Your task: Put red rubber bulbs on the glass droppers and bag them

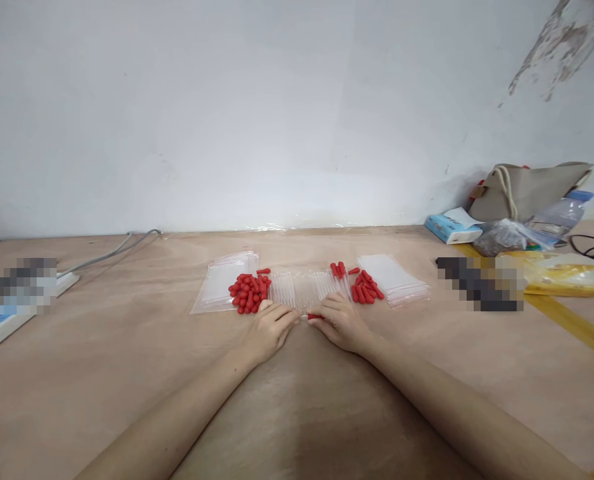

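Note:
My right hand (343, 323) pinches a red rubber dropper bulb (315, 317) just above the table. Close to its left, my left hand (275, 325) has its fingers closed on a thin clear dropper tube (303, 317), mostly hidden by the fingers. The tube's visible end points at the bulb; whether it sits inside cannot be made out. Beyond the hands lie rows of clear tubes (281, 288). A heap of red bulbs (247, 293) lies beside my left hand, and a smaller group of red bulbs (367, 287) is past my right hand.
Clear zip bags are stacked at left (209, 290) and right (397, 280) of the bulbs. A power strip (27, 313) lies far left with a grey cable. At right are a tissue pack (451, 227), a grey bag (537, 190), a yellow package (567, 273) and a blurred dark object (479, 283).

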A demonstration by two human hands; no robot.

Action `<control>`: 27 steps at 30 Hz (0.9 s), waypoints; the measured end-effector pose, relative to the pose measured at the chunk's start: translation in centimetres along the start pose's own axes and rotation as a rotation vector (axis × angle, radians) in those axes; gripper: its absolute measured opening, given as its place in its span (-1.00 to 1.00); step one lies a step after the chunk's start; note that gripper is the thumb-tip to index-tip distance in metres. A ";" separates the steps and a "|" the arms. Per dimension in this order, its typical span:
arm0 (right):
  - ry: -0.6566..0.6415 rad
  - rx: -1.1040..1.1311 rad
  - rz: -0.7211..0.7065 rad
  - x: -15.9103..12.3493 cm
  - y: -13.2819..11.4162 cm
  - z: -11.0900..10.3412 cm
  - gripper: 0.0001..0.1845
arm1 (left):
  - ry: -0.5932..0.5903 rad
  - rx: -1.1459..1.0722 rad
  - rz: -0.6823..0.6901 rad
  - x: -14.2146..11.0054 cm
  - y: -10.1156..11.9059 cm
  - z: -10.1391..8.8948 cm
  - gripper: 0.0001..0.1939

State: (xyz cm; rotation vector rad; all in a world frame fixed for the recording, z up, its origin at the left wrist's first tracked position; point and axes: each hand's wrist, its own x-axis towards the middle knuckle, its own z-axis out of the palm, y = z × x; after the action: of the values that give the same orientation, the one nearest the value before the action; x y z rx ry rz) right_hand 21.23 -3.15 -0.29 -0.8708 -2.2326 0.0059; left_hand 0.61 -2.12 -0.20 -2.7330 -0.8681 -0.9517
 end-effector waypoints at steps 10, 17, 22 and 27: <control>0.049 0.087 0.081 -0.2 0.2 -0.3 -0.88 | -0.021 0.008 -0.113 -0.1 0.6 -1.4 -0.82; 0.033 0.154 0.089 0.1 -0.7 -0.3 -0.94 | -0.043 -0.025 -0.112 0.0 0.8 -1.4 -0.80; 0.026 0.083 0.088 0.1 -0.7 -0.4 -0.91 | -0.035 -0.020 -0.110 0.0 0.7 -1.3 -0.80; 0.012 -0.029 0.106 0.0 -0.5 -0.6 -0.84 | -0.041 -0.022 -0.113 -0.1 0.7 -1.2 -0.82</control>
State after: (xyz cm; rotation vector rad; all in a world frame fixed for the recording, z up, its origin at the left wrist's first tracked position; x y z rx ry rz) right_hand 21.30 -3.63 0.27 -1.0020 -2.1780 0.0178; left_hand 0.32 -3.04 0.72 -2.7562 -1.0358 -0.9330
